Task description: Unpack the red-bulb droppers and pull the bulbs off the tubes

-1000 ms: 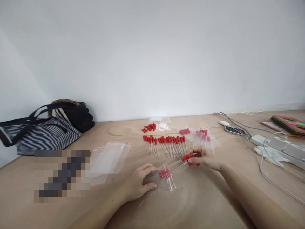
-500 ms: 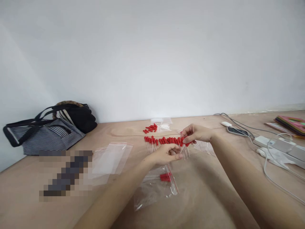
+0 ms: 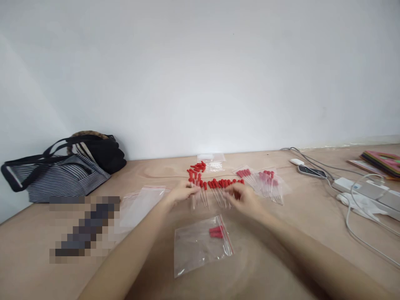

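Note:
A row of droppers [image 3: 220, 199], clear thin tubes with red rubber bulbs, lies across the middle of the table. At the row's left end my left hand [image 3: 184, 193] has its thumb and fingers closed around several droppers, whose bulbs look smeared by motion. Over the tubes at the right end, my right hand [image 3: 243, 197] has curled fingers; blur hides whether they grip anything. Nearer to me, a clear zip bag [image 3: 195, 254] lies flat with a few red bulbs [image 3: 216, 231] in it.
Behind the row are loose red bulbs [image 3: 197, 167] and a bag of clear tubes [image 3: 215, 165]. Filled dropper bags [image 3: 269, 185] lie right; flat zip bags [image 3: 145, 204] lie left. A striped bag [image 3: 68, 177] stands far left, a power strip [image 3: 368, 189] with cables far right.
My left hand has moved left to the row's left end, and my right hand has come down and slightly left. The filled dropper bags at right are now uncovered.

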`<state>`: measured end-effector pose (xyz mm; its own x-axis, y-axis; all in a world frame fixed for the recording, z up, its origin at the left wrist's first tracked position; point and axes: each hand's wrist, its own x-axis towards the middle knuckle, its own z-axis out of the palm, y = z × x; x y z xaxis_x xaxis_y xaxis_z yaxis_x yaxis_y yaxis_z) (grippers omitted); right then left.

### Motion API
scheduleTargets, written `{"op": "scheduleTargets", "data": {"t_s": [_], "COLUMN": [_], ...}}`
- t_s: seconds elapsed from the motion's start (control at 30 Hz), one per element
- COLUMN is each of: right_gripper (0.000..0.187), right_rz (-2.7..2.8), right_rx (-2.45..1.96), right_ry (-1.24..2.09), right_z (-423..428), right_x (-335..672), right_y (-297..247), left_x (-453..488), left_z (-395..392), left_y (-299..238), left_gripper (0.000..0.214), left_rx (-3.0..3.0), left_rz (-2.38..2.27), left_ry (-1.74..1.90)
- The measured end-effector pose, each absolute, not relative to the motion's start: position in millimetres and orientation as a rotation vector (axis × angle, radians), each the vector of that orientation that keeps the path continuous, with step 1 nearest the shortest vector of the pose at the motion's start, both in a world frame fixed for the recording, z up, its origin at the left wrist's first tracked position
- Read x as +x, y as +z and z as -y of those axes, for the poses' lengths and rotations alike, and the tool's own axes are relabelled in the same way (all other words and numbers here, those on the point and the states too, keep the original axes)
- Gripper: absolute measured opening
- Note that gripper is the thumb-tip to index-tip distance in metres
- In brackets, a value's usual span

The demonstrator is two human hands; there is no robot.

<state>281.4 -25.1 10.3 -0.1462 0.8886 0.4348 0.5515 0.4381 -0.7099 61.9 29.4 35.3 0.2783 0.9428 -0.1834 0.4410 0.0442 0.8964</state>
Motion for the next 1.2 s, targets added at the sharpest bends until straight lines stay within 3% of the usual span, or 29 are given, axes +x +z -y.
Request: {"op": "scheduleTargets", "data": {"t_s": [0.2, 0.6, 0.93, 1.03, 1.07, 1.2], "right_gripper": [0.014, 0.011, 0.014, 0.015, 0.015, 0.02], "right_rz": [2.104, 2.098, 2.12, 2.122, 2.132, 2.165], "right_rx": [-1.13, -1.149, -1.183, -1.164, -1.154, -1.149], "right_ry": [0.628, 0.703, 0.725, 0.703, 0.7, 0.681], "right_z": [81, 88, 88, 87, 86, 81], "right_x": [280, 280, 281, 281, 281, 280], "right_y": [-17, -12, -11, -12, -12, -16], "left_x": [26, 32, 32, 40, 43, 49], "left_z": [-50, -59, -31, 15, 32, 78], "left_y": [9, -2, 13, 15, 14, 8], "left_gripper": [0.037, 0.047, 0.03, 0.019, 0.019, 0.044], "left_rx": [1.435, 1.536, 1.837, 2.067, 2.288, 2.518], "left_rz": [-1.62, -1.745, -1.934, -1.769, -1.501, -1.089], "left_ry": [0.589, 0.635, 0.705, 0.734, 0.666, 0.405]}}
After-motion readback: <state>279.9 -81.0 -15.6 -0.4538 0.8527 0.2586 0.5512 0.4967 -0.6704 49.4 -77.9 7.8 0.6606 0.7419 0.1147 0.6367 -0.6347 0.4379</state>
